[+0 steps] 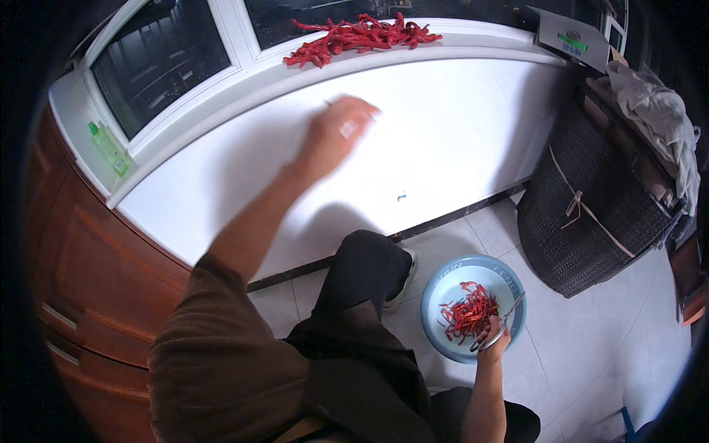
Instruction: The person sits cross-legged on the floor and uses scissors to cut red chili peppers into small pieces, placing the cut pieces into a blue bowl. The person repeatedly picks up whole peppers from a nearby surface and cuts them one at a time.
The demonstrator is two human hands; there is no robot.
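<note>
A heap of red chili peppers point(363, 37) lies on the white window sill. Below it my left hand point(340, 130) is raised in front of the white wall, blurred; whether its fingers hold anything is not plain. My right hand point(493, 338) holds metal scissors point(505, 326) over the right part of a blue plastic basin point(429, 315) on the floor. Their blades point up and away from me. More red chilies point(468, 313), thin pieces among them, lie in the basin close to that hand.
A dark woven basket point(587, 205) tied with a cord stands at the right, a grey cloth point(653, 105) over its top. An open box point(573, 39) sits at the sill's right end. A green bottle point(109, 148) lies at the left, above brown wooden cabinets point(105, 260).
</note>
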